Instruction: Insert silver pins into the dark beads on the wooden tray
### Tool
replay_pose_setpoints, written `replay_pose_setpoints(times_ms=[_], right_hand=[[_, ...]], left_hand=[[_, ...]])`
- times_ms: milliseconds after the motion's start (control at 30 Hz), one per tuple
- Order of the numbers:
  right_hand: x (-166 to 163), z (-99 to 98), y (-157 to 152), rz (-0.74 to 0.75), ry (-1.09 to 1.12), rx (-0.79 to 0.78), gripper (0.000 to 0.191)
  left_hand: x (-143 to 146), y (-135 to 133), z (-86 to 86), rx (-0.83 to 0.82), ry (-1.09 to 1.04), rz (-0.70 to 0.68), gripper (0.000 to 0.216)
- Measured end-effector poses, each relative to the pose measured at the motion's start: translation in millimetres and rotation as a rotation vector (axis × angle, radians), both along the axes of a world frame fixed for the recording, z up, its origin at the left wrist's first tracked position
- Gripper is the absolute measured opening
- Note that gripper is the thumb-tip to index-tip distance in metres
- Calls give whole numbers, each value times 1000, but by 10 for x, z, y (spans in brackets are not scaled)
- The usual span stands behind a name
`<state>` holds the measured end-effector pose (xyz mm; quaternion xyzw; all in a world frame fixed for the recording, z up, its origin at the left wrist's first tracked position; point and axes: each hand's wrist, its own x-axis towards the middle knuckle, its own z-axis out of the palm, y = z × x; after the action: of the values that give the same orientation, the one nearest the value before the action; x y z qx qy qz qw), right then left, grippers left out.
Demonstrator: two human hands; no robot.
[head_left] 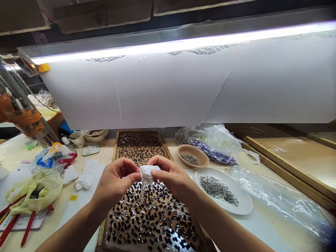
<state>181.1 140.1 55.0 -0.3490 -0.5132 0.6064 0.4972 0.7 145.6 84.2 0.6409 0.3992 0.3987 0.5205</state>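
My right hand (168, 173) pinches a crumpled white tissue (148, 173) between thumb and fingers, over the middle of a wooden-framed tray (115, 150). My left hand (119, 180) is closed in a pinch at the tissue's left edge; whatever lies between its fingertips is too small or hidden to make out. Below the tissue, a thin clear strip or film (143, 190) shows. Many small glossy black pieces (149, 220) lie spread over the tray beneath both hands, the nearer part having a shiny clear film.
To the right are a white plate (245, 204) of small metal pieces, a tan bowl (202, 159) with more, and clear plastic sheeting (278, 196). Plastic bags (49, 185), red pens (27, 229) and crumpled tissues (85, 178) lie left. A lit white panel (168, 91) hangs low behind.
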Motion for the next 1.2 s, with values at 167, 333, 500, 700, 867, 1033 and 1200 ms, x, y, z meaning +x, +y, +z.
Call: replay_pose_setpoints(times_ms=[167,333,500,700,867,1033,1200], right_hand=[[-7,-3,-33,84,11,-20,26],[-9,27,-65,77,-12,-27,30],[-7,28,-63,94,-55,-5,32],[-28,26,-31,52,-105,-24,37],[-27,26,-25,27,-126,-14,39],[-19,9,-20,31,-107,-18,35],[-37,-25,-16,-56,-87,62,28]], left_hand=[[9,59,-22,-92,37,0,24],[-13,76,-28,-111,112,-64,21],[-36,83,-15,-15,232,-62,18],[-49,20,-44,523,447,-15,17],[-45,24,-54,573,517,-19,14],[-32,37,-40,606,549,-77,16],[-24,15,-93,796,520,-19,16]])
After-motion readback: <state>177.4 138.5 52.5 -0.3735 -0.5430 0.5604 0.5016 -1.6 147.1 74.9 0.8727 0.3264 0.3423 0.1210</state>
